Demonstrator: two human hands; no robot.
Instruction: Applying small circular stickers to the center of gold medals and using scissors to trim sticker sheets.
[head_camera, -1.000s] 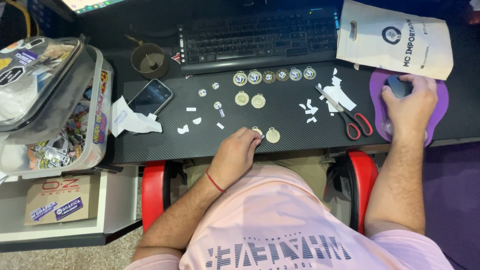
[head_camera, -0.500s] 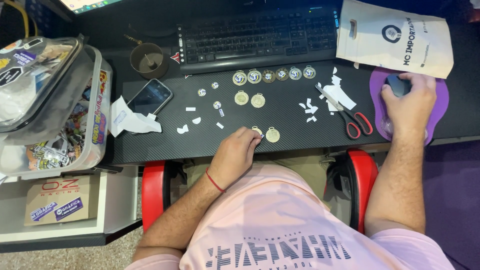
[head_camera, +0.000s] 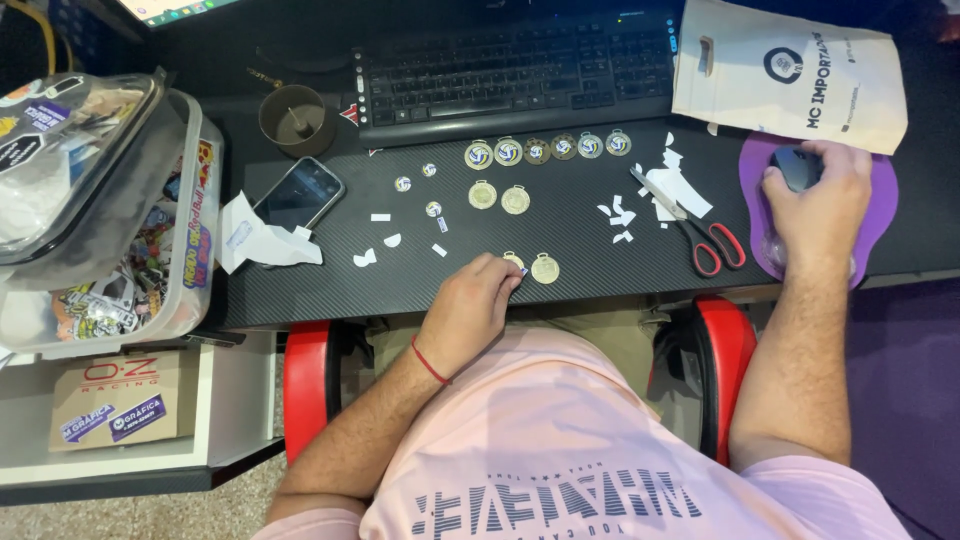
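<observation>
Your left hand, fingers curled, pinches a small round gold medal at the textured black desk's near edge; another lies beside. Farther, five medals line up below the keyboard. Your right hand cups a mouse.

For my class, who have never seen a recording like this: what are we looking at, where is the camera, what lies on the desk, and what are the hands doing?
There is no machine here: a seated person works with bare hands, filmed from a camera on their head, looking down. The left hand rests at the desk's near edge, fingertips on a small medal beside another gold medal. The right hand covers a computer mouse on a purple mouse pad. More medals form a row of medals below the keyboard. Also there: red-handled scissors, white paper scraps, a phone, a white pouch and a clear box of stickers.
</observation>
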